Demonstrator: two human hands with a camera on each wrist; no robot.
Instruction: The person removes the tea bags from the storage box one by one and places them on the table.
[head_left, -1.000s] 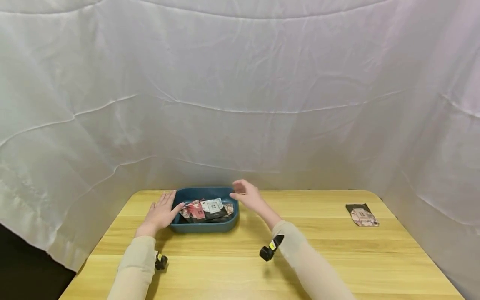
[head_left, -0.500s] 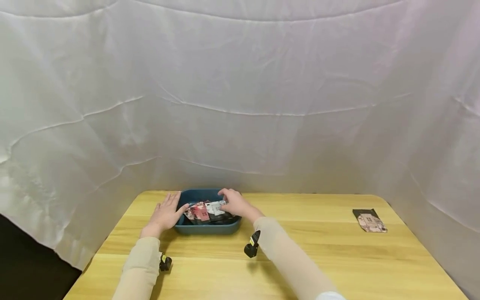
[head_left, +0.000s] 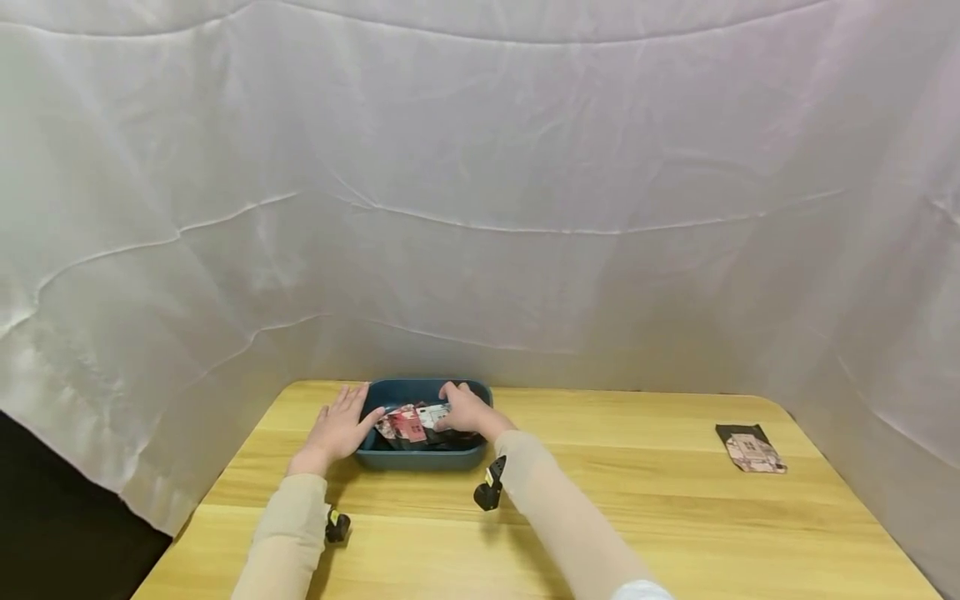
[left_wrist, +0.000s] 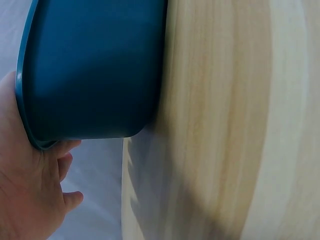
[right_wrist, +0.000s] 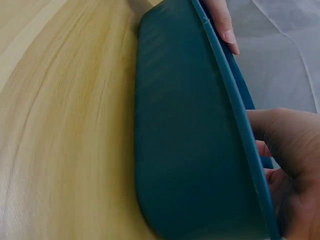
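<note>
A dark blue plastic bin (head_left: 420, 461) stands at the back of the table and holds several flat printed packets. Among them are a red packet (head_left: 408, 426) and a white-topped one (head_left: 431, 415). My left hand (head_left: 337, 432) rests on the bin's left rim, fingers extended along it and thumb reaching over the edge. From the right side, my right hand (head_left: 467, 412) reaches into the bin above the packets. Its thumb and forefinger are apart, beside the white-topped packet. The bin wall hides part of the right fingers in the right wrist view.
Another packet, black and pinkish (head_left: 751, 448), lies alone at the table's right side. The wooden table (head_left: 600, 492) ends against a pale hanging cloth (head_left: 525, 275) behind and at both sides.
My right hand has moved left and down from the bin's right rim into the bin over the packets. My left hand has stayed on the left rim. The whole view has shifted slightly.
</note>
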